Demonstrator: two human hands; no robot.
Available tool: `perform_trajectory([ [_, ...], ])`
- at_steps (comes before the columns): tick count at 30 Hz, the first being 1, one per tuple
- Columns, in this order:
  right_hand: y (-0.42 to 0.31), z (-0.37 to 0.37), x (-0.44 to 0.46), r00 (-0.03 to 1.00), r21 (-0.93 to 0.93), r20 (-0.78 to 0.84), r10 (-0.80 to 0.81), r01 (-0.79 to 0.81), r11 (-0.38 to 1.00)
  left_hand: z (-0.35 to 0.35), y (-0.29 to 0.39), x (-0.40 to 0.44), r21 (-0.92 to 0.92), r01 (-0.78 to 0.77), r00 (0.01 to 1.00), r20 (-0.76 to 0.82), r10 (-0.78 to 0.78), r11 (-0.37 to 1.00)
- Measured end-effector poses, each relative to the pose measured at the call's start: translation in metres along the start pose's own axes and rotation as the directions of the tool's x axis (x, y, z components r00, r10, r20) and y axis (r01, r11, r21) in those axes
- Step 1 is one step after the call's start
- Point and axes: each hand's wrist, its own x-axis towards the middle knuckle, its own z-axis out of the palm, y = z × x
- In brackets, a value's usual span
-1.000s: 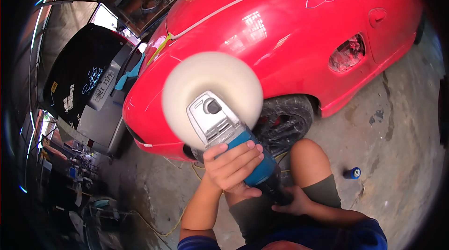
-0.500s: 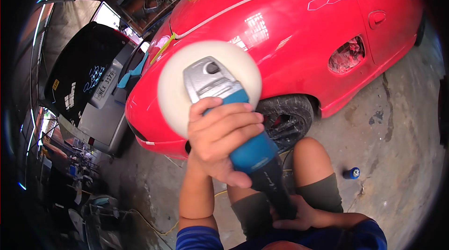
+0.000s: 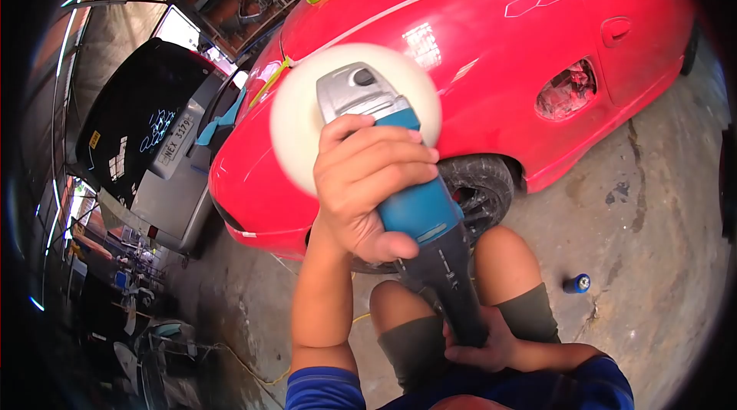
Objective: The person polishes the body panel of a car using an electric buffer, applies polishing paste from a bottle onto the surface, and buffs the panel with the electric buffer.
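A blue and black power polisher (image 3: 418, 206) with a silver head and a round cream pad (image 3: 295, 130) lies over the fender of the red car (image 3: 491, 80). The pad looks smooth and blurred, and its underside is hidden. My left hand (image 3: 372, 191) wraps round the blue body just behind the silver head. Lower down, my right hand (image 3: 491, 345) is closed round the black rear handle. Green tape (image 3: 270, 84) crosses the car's panel edge left of the pad.
The car's front wheel (image 3: 484, 191) is beyond my knees. A blue can (image 3: 577, 283) stands on the concrete floor (image 3: 606, 241) at the right. A yellow cord (image 3: 249, 370) runs along the floor. A silver vehicle (image 3: 165, 206) with its rear hatch raised is at the left.
The polisher and my left hand have moved up the frame, farther over the red fender. My right hand stays on the rear handle, slightly shifted. The grip of both hands remains closed.
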Motion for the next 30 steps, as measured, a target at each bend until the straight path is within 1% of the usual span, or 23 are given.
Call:
perform_trajectory([
  [4, -0.008, -0.003, 0.004, 0.999, 0.086, -0.032, 0.013, -0.010, 0.996, 0.011, -0.008, 0.021, -0.048, -0.034, 0.999, 0.039, 0.036, 0.998],
  [7, -0.006, -0.004, 0.011, 1.000, 0.085, 0.024, -0.007, 0.005, 0.996, 0.005, -0.010, 0.022, -0.036, -0.012, 0.998, 0.054, 0.014, 0.999],
  [10, -0.006, 0.003, 0.018, 1.000, 0.115, 0.008, 0.023, -0.024, 0.993, -0.008, -0.012, 0.010, 0.018, 0.005, 0.998, 0.056, -0.006, 1.000],
  [13, -0.005, 0.001, 0.030, 0.997, 0.027, 0.078, -0.008, 0.006, 1.000, -0.022, -0.010, -0.004, 0.086, 0.078, 0.996, 0.033, -0.081, 0.993],
  [14, -0.006, 0.003, 0.034, 0.996, 0.051, 0.086, -0.027, 0.023, 0.998, -0.026, -0.008, -0.009, 0.105, 0.108, 0.993, 0.032, -0.112, 0.989],
  [16, -0.007, 0.005, 0.042, 0.992, 0.099, 0.100, -0.073, 0.063, 0.993, -0.033, -0.014, -0.019, 0.123, 0.105, 0.994, 0.008, -0.107, 0.987],
  [18, -0.007, 0.003, 0.047, 0.990, 0.078, 0.116, -0.083, 0.075, 0.994, -0.037, -0.018, -0.020, 0.133, 0.116, 0.993, -0.002, -0.117, 0.984],
  [19, -0.008, 0.003, 0.049, 0.989, 0.065, 0.123, -0.087, 0.079, 0.995, -0.037, -0.018, -0.016, 0.128, 0.121, 0.993, 0.001, -0.122, 0.984],
  [22, -0.025, 0.001, 0.051, 0.992, 0.113, 0.105, -0.065, 0.053, 0.992, -0.034, -0.027, -0.002, 0.090, 0.117, 0.993, 0.000, -0.118, 0.989],
  [25, -0.048, -0.003, 0.052, 0.994, 0.089, 0.039, -0.105, 0.101, 0.991, -0.027, -0.041, 0.016, 0.053, 0.112, 0.994, 0.000, -0.112, 0.992],
  [26, -0.056, -0.005, 0.053, 0.992, 0.097, 0.037, -0.124, 0.120, 0.988, -0.025, -0.042, 0.026, 0.052, 0.139, 0.990, -0.002, -0.139, 0.989],
  [30, -0.080, -0.009, 0.061, 0.984, 0.105, 0.038, -0.173, 0.169, 0.980, -0.021, -0.064, 0.049, -0.026, 0.084, 0.996, -0.023, -0.084, 0.996],
])
